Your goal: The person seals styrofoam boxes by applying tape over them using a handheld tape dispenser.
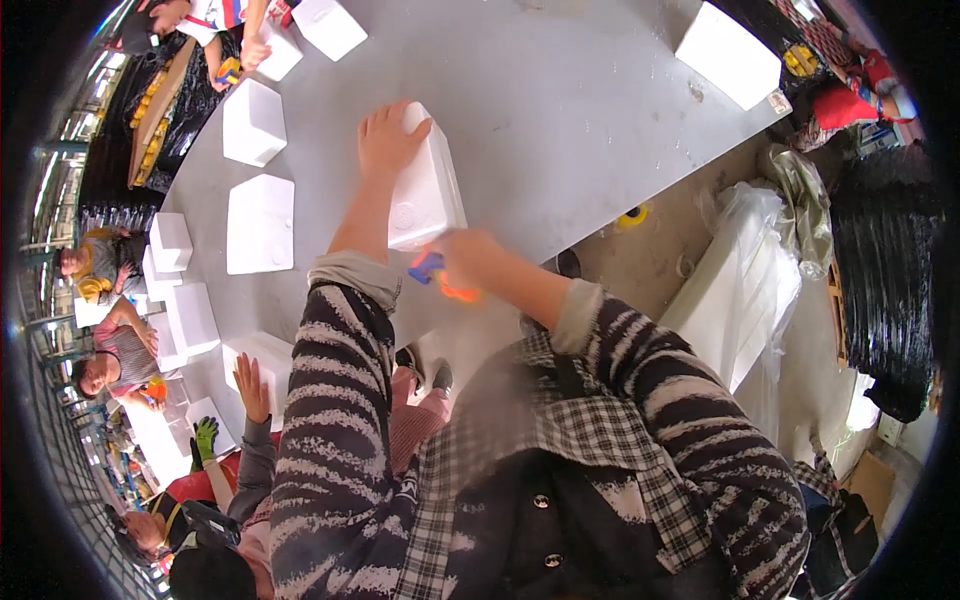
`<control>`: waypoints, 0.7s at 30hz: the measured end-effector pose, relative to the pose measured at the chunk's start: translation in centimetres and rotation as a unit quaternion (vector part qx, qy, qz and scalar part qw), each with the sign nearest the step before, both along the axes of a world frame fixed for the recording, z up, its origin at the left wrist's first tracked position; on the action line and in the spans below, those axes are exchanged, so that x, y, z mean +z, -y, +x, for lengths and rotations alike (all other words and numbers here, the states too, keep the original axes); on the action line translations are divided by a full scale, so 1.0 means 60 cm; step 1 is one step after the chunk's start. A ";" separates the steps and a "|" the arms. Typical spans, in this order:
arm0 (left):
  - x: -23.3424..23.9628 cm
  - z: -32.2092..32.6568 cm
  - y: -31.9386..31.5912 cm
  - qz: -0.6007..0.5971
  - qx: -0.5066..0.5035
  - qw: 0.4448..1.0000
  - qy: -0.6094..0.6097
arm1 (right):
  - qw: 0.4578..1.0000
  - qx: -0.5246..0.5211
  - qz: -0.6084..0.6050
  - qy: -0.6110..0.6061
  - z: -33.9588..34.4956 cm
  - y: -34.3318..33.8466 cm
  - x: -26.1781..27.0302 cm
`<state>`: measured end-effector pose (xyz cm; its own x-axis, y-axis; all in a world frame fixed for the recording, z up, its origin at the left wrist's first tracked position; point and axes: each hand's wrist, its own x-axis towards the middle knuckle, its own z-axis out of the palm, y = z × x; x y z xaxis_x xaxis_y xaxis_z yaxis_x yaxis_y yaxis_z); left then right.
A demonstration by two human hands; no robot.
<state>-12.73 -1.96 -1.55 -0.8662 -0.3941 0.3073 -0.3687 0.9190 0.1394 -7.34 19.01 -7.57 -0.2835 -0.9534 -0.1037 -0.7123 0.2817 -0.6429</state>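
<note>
Before me a white foam box [421, 187] lies on the grey table. My left hand [390, 139] grips its far end, the thumb laid over the upper edge. At the box's near end is my right hand [469, 262], blurred, closed around an orange and blue tape dispenser [427, 268]. The dispenser is close to the box's near corner; whether it touches the foam cannot be made out. Part of the dispenser is hidden by my fingers.
More white foam boxes [260, 225] stand along the left of the grey table [540, 112], and another box [729, 56] at its far right corner. Several co-workers are around the table; one co-worker's hand [253, 386] is near my left sleeve. Plastic-wrapped white material [731, 292] stands right.
</note>
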 end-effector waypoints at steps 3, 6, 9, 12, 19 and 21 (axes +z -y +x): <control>-0.007 0.029 -0.002 0.015 0.072 0.997 -0.006 | 0.997 0.022 0.025 0.073 -0.011 -0.088 0.020; -0.013 0.034 0.003 0.007 0.125 0.992 -0.013 | 0.998 0.008 0.046 0.031 -0.052 -0.176 0.056; -0.042 0.069 0.046 -0.168 0.137 0.967 -0.133 | 0.995 0.043 -0.013 0.092 -0.078 -0.205 0.108; 0.012 0.063 -0.047 0.136 0.051 0.971 -0.189 | 0.984 -0.037 -0.102 0.141 -0.104 -0.239 0.166; 0.077 0.179 -0.250 0.860 -0.140 0.455 -0.183 | 0.971 -0.037 -0.235 0.000 -0.154 -0.205 0.185; 0.065 0.177 -0.250 0.847 -0.085 0.484 -0.204 | 0.970 -0.020 -0.243 -0.010 -0.163 -0.187 0.192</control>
